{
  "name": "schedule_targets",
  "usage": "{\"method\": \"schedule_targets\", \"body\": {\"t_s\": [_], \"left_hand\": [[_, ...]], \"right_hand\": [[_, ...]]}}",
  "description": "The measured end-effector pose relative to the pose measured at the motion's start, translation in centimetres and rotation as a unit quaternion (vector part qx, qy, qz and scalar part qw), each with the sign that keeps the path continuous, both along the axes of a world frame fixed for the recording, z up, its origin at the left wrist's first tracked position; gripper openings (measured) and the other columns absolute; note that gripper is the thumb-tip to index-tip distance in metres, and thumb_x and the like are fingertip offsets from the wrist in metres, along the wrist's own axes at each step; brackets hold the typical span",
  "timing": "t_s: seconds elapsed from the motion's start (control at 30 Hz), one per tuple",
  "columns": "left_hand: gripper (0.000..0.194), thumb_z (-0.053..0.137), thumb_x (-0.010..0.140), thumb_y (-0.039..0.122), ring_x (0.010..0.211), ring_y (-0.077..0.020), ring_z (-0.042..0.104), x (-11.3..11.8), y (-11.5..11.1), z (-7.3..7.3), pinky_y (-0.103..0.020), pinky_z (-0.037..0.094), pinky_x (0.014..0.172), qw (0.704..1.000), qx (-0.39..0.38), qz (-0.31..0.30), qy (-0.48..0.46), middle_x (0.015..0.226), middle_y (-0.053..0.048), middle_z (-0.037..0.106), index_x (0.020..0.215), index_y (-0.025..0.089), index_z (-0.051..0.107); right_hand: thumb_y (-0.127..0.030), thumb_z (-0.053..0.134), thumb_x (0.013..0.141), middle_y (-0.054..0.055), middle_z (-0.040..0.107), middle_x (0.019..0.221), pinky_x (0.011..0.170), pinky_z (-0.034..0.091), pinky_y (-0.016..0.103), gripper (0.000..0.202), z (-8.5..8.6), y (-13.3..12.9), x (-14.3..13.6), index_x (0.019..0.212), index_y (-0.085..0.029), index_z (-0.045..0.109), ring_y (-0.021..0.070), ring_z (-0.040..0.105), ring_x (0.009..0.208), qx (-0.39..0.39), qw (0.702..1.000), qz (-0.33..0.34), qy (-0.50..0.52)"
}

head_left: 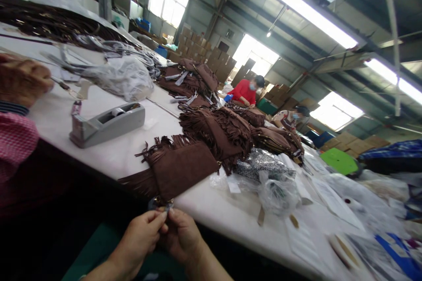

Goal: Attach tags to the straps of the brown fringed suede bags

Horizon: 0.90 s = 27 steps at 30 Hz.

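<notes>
My left hand (140, 237) and my right hand (183, 235) meet at the table's near edge, fingertips pinched together. Between them is a small greyish piece, too small to make out, close to the metal hardware at the corner of a brown fringed bag (184, 169). That bag lies flat, its fringe spread to the left and along the far side. Behind it rests a pile of similar brown fringed bags (216, 134).
A grey tape dispenser (108, 124) stands to the left, near a co-worker's hand (24, 78). Clear plastic wrapping (120, 77) lies behind it. Toward the right are a plastic bag (277, 191), paper sheets and a tape roll (344, 250). Other people work farther back.
</notes>
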<state>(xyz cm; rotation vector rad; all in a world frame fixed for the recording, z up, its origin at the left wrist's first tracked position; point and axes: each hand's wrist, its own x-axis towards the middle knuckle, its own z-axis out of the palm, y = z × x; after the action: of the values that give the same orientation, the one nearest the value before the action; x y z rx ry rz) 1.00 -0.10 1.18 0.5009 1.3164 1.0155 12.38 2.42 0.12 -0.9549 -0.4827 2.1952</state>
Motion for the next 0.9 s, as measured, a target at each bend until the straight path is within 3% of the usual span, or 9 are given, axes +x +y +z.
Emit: {"method": "schedule_targets", "body": {"t_s": [0.07,0.13,0.23,0.33,0.5,0.6,0.67,0.83,0.9], "left_hand": [[0.048,0.064,0.067,0.066,0.044,-0.0111,0.041,-0.3,-0.1,-0.3,-0.023,0.03,0.043,0.994,0.055,-0.02,0.098,0.047,0.005,0.044,0.06,0.019,0.056],[0.04,0.057,0.076,0.058,0.054,-0.0159,0.053,-0.7,-0.3,-0.5,-0.026,0.041,0.051,0.973,0.115,-0.046,0.196,0.055,0.001,0.055,0.061,0.02,0.059],[0.033,0.049,0.086,0.047,0.06,-0.0177,0.059,-1.3,-0.5,-0.6,-0.027,0.044,0.059,0.927,0.184,-0.087,0.314,0.062,0.0,0.061,0.068,0.022,0.062],[0.033,0.043,0.092,0.042,0.062,-0.0184,0.06,-1.7,-0.5,-0.8,-0.029,0.043,0.063,0.889,0.221,-0.113,0.384,0.066,-0.001,0.062,0.072,0.022,0.061],[0.035,0.038,0.094,0.041,0.07,-0.0227,0.065,-1.7,-0.4,-0.7,-0.033,0.045,0.07,0.868,0.243,-0.118,0.418,0.075,-0.007,0.068,0.077,0.022,0.062],[0.034,0.038,0.094,0.04,0.073,-0.0246,0.067,-1.7,-0.3,-0.4,-0.034,0.046,0.071,0.863,0.243,-0.121,0.425,0.077,-0.009,0.07,0.079,0.022,0.063],[0.035,0.038,0.095,0.04,0.075,-0.0248,0.068,-1.7,-0.4,-0.3,-0.035,0.046,0.073,0.863,0.245,-0.123,0.425,0.079,-0.009,0.071,0.08,0.022,0.063],[0.036,0.036,0.098,0.039,0.078,-0.0247,0.068,-1.8,-0.5,-0.8,-0.035,0.046,0.076,0.85,0.269,-0.132,0.434,0.083,-0.01,0.072,0.086,0.021,0.065],[0.036,0.035,0.098,0.038,0.078,-0.0249,0.068,-1.8,-0.6,-1.0,-0.035,0.046,0.075,0.842,0.275,-0.138,0.443,0.084,-0.011,0.071,0.087,0.021,0.065]], "right_hand": [[-0.051,0.075,0.068,-0.001,0.051,0.059,0.055,0.039,0.025,0.039,0.3,-0.2,0.7,0.073,-0.014,0.063,0.0123,0.046,0.055,0.057,0.99,0.046,-0.118],[-0.048,0.069,0.076,0.001,0.054,0.061,0.056,0.04,0.027,0.034,0.8,-0.4,1.6,0.071,-0.014,0.064,0.0134,0.047,0.055,0.159,0.942,0.066,-0.289],[-0.03,0.059,0.085,0.007,0.066,0.079,0.075,0.048,0.032,0.02,2.2,0.0,2.9,0.088,-0.015,0.072,0.0202,0.06,0.076,0.404,0.783,0.045,-0.47],[-0.018,0.051,0.089,0.008,0.066,0.096,0.082,0.048,0.029,0.03,4.2,1.4,3.6,0.109,-0.021,0.072,0.0195,0.062,0.089,0.582,0.633,0.078,-0.504],[-0.023,0.059,0.088,0.002,0.061,0.099,0.064,0.043,0.024,0.038,7.4,4.6,2.5,0.124,-0.035,0.066,0.0153,0.057,0.076,0.705,0.401,0.242,-0.532],[-0.029,0.064,0.089,0.002,0.06,0.092,0.058,0.038,0.025,0.022,9.0,6.0,1.2,0.109,-0.032,0.072,0.0153,0.053,0.07,0.736,0.298,0.314,-0.521],[-0.027,0.067,0.087,0.002,0.059,0.086,0.055,0.036,0.026,0.007,9.7,6.6,0.6,0.089,-0.028,0.074,0.0152,0.05,0.067,0.745,0.276,0.329,-0.51],[-0.016,0.074,0.077,0.001,0.056,0.078,0.057,0.034,0.027,0.014,10.0,7.7,-0.2,0.066,-0.024,0.069,0.0152,0.046,0.065,0.744,0.342,0.352,-0.454],[-0.015,0.074,0.077,0.001,0.057,0.078,0.058,0.034,0.028,0.015,9.7,8.0,-0.4,0.066,-0.024,0.068,0.0156,0.046,0.066,0.745,0.338,0.361,-0.448]]}}
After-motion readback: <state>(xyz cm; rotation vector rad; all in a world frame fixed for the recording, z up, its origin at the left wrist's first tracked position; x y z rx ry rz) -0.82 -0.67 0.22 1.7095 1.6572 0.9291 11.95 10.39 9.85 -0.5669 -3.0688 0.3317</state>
